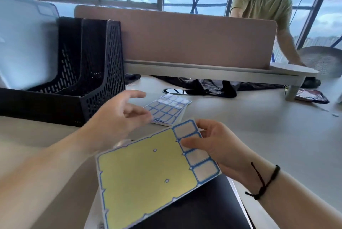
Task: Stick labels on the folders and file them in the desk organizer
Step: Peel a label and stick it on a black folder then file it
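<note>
The person is holding a mostly used label sheet (148, 169) over the counter (259, 136), its yellow backing exposed and only 4 blue-bordered labels (194, 151) remaining in a column along its right edge. The right hand (222, 151) is pinching that edge, thumb lying across the second label and fingers behind the sheet. The left hand (118, 119) is hovering above the sheet's far corner with fingers loosely spread, its grip released and holding nothing.

A second label sheet (166, 111), still largely full, is lying flat on the counter just beyond the hands. The black mesh desk organizer (103, 73) is standing to the left, with a pale translucent folder (24, 43) already upright in a far compartment and the 2 nearer slots looking vacant. A dark folder (203, 208) is lying beneath the held sheet, apparently next for labelling.

The step in hand looks like peeling 1 label. To do it well, the left fingertips should be lifting a corner of 1 label while the right hand is bending the backing away, keeping the adhesive off the skin, then pressing it flat on the dark folder from 1 edge across to avoid creases.
</note>
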Motion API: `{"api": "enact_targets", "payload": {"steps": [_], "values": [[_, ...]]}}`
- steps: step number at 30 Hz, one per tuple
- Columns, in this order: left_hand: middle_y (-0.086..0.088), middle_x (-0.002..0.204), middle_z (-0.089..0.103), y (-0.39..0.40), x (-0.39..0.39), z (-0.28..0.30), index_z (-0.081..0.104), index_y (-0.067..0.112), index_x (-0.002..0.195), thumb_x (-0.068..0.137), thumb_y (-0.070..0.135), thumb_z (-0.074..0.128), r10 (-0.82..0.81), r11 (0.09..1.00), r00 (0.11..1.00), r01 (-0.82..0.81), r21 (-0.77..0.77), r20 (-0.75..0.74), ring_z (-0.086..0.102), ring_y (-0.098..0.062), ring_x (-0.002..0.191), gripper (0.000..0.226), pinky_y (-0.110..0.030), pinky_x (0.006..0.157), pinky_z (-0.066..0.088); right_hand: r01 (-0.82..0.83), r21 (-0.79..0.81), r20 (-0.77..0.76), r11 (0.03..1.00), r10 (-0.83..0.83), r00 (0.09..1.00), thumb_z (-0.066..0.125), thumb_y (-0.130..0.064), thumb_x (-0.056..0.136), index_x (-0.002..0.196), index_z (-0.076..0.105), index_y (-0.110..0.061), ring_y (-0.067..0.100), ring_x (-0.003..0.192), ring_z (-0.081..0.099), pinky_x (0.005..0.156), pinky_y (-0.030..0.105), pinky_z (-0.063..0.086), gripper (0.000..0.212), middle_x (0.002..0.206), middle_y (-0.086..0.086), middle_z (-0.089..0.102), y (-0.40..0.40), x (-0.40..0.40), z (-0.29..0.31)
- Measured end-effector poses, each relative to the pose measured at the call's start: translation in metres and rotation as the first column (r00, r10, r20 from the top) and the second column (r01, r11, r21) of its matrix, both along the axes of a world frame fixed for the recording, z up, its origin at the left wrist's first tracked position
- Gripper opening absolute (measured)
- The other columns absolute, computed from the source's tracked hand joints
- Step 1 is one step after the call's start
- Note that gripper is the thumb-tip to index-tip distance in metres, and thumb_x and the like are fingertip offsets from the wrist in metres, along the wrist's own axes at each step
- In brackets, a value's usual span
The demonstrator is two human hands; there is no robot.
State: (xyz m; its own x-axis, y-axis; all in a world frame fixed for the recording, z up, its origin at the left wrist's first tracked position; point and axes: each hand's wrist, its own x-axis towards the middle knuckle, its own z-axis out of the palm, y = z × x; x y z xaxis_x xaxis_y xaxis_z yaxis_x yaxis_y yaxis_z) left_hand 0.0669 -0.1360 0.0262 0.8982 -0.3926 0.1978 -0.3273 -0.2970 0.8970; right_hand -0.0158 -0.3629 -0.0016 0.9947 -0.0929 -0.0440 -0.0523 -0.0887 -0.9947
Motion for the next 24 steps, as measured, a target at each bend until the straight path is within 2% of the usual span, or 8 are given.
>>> {"api": "enact_targets", "payload": {"steps": [2,5,8,11,15,17,20,24], "values": [[0.01,0.098,0.077,-0.006,-0.01,-0.004,0.051,0.043,0.127,0.082,0.026,0.08,-0.116,0.99,0.993,0.118,0.072,-0.034,0.07,-0.019,0.085,0.056,-0.039,0.077,0.051,-0.024,-0.031,0.013,0.999,0.024,1.0,0.077,0.005,0.078,0.11,0.069,-0.013,0.031,0.075,0.074,0.066,0.043,0.061,0.037,0.092,0.014,0.078,0.008,-0.004,0.003],[0.005,0.097,0.078,-0.013,-0.016,-0.01,0.048,0.044,0.129,0.086,0.023,0.077,-0.218,0.966,0.975,0.221,0.131,-0.031,0.071,-0.018,0.086,0.056,-0.035,0.077,0.055,-0.034,-0.071,0.047,0.997,0.038,0.998,0.079,0.005,0.076,0.119,0.061,-0.021,0.034,0.08,0.075,0.072,0.047,0.062,0.053,0.091,0.012,0.078,0.016,-0.009,0.008],[0.002,0.088,0.076,-0.015,-0.021,-0.01,0.049,0.041,0.129,0.089,0.017,0.073,-0.234,0.964,0.97,0.241,0.113,-0.072,0.061,-0.01,0.069,0.053,-0.021,0.06,0.044,-0.01,-0.115,0.094,0.993,0.021,0.995,0.082,0.002,0.074,0.119,0.058,-0.027,0.039,0.084,0.075,0.081,0.056,0.06,0.059,0.091,0.01,0.079,0.017,-0.012,0.01],[-0.004,0.082,0.072,-0.015,-0.022,-0.01,0.053,0.038,0.128,0.088,0.01,0.074,-0.218,0.973,0.968,0.225,0.052,-0.124,0.059,-0.008,0.064,0.053,-0.015,0.055,0.041,0.018,-0.101,0.133,0.995,-0.004,0.991,0.082,-0.001,0.075,0.119,0.058,-0.029,0.04,0.084,0.074,0.081,0.057,0.059,0.058,0.089,0.01,0.079,0.015,-0.012,0.01],[0.0,0.082,0.071,-0.017,-0.024,-0.013,0.058,0.035,0.125,0.087,0.004,0.074,-0.237,0.971,0.951,0.233,-0.043,-0.198,0.064,-0.016,0.072,0.051,-0.03,0.07,0.046,0.16,-0.191,0.255,0.969,-0.108,0.961,0.085,-0.011,0.075,0.11,0.061,-0.035,0.028,0.076,0.071,0.074,0.051,0.059,0.049,0.086,0.006,0.074,0.014,-0.007,0.004],[-0.002,0.084,0.071,-0.018,-0.023,-0.015,0.06,0.036,0.122,0.085,0.003,0.075,-0.24,0.971,0.95,0.232,-0.064,-0.199,0.062,-0.022,0.077,0.051,-0.04,0.076,0.042,0.283,-0.337,0.396,0.898,-0.137,0.908,0.087,-0.018,0.073,0.098,0.062,-0.038,0.015,0.078,0.066,0.075,0.039,0.057,0.041,0.088,-0.002,0.066,0.012,-0.004,-0.001],[0.0,0.078,0.068,-0.02,-0.022,-0.019,0.061,0.036,0.12,0.084,0.002,0.076,-0.246,0.968,0.952,0.231,-0.1,-0.179,0.055,-0.027,0.076,0.051,-0.043,0.074,0.039,0.425,-0.558,0.553,0.713,-0.062,0.831,0.084,-0.028,0.076,0.085,0.067,-0.037,0.005,0.09,0.056,0.078,0.015,0.043,0.022,0.093,-0.017,0.056,0.011,-0.006,-0.004],[-0.003,0.078,0.07,-0.024,-0.026,-0.02,0.059,0.033,0.121,0.088,-0.003,0.07,-0.257,0.96,0.956,0.236,-0.151,-0.142,0.056,-0.027,0.073,0.05,-0.043,0.071,0.042,0.461,-0.663,0.588,0.591,0.029,0.809,0.077,-0.036,0.082,0.084,0.075,-0.035,0.003,0.089,0.052,0.076,0.011,0.036,0.003,0.085,-0.021,0.056,0.015,-0.008,-0.005]]}}
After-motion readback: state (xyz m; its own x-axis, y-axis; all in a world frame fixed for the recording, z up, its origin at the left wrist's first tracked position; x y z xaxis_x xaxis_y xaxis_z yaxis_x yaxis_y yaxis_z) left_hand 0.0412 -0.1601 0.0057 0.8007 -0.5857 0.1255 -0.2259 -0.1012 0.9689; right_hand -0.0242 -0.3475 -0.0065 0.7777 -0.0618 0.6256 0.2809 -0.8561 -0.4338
